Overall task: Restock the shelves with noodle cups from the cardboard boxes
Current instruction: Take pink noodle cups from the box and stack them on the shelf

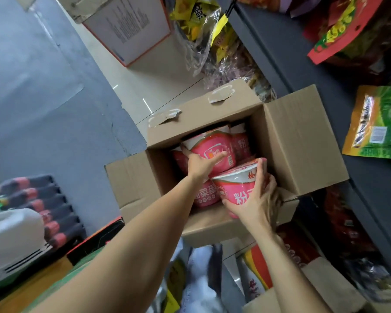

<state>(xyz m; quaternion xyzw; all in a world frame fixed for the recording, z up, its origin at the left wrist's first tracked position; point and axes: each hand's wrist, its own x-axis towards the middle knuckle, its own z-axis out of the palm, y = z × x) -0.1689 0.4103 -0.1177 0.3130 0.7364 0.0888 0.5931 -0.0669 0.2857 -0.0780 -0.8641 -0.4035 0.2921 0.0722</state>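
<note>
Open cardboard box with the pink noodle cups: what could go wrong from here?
1. The right hand grips one pink noodle cup by its side, over the near edge of the open cardboard box; it may slip.
2. The left hand lies on another pink cup atop tilted ones; lifting it could topple them.
3. The raised right flap could catch a cup coming out toward the grey shelf.

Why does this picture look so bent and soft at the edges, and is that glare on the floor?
Head view: the wide lens bows the shelf edge and stretches both forearms. Bright streaks on the pale floor are reflected light. The box, noodle cups, left hand and right hand are fairly sharp; the corners smear.
</note>
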